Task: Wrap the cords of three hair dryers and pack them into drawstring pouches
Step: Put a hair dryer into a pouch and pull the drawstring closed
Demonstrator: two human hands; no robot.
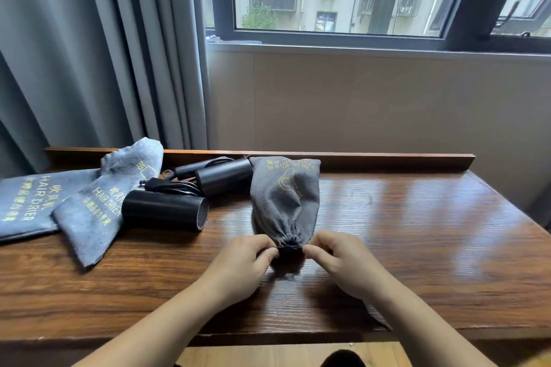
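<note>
Item one: filled grey fabric drawstring pouch with yellow print (284, 199), lying on the dark brown glossy wooden desk (417, 232) at mid-width, its bottom against the raised rear lip, its gathered mouth pointing to the near edge; I see the mouth cinched tight. My left hand (241, 262) pinches at the left side of that gathered mouth, thumb and forefinger pressed together; my right hand (343, 262) pinches at the right side in the same way; the cord itself is too small for me to make out.

Item two: black cylindrical hair dryer (164, 210), lying on its side left of the pouch, grille end facing right; bundled black cord (173, 186) just behind it.

Item three: second black cylindrical hair dryer (223, 177), nearer the rear edge, touching the filled pouch's left side.

Item four: flat grey pouch printed "HAIR DRIER" (89, 205), partly under the first dryer; another flat grey pouch of the same print (26, 202) at the left edge, partly beneath it.
</note>
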